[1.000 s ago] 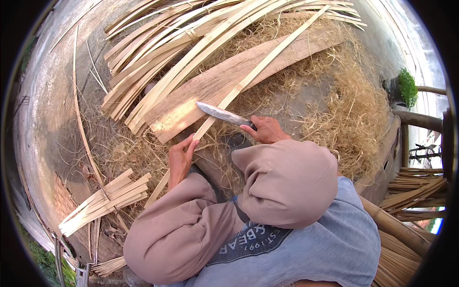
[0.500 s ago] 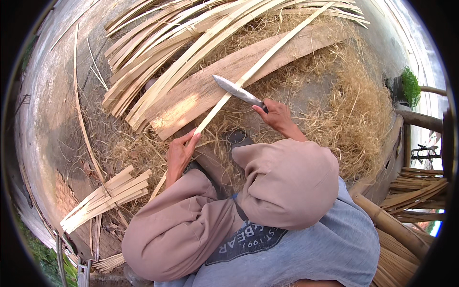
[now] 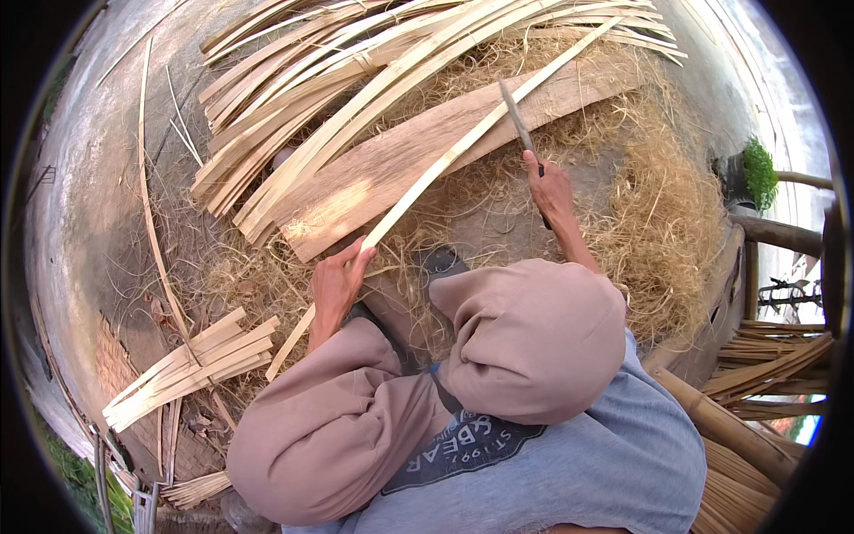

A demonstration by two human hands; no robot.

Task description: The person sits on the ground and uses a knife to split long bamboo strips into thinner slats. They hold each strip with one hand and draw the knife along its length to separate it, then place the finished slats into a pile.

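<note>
My left hand [image 3: 338, 280] is closed round the near part of a long pale bamboo strip [image 3: 445, 158]. The strip slants away to the far right across a wide wooden board [image 3: 382, 169], and its near end shows past my wrist. In my right hand [image 3: 551, 191] is a knife [image 3: 516, 116], gripped by its dark handle. Its blade points away from me and its tip lies close to the strip's right edge, over the board. Whether blade and strip touch I cannot tell.
Bundled bamboo strips [image 3: 294, 107] lie beyond the board. Curly shavings [image 3: 663, 222] cover much of the ground, thickest at right. A small bundle of short strips [image 3: 196, 369] lies at left. Bamboo poles [image 3: 725, 427] and a green plant [image 3: 759, 173] stand at the right.
My right hand has moved right and away from me with the knife. The blade has turned from lying across the strip to pointing away. My left hand stays on the strip.
</note>
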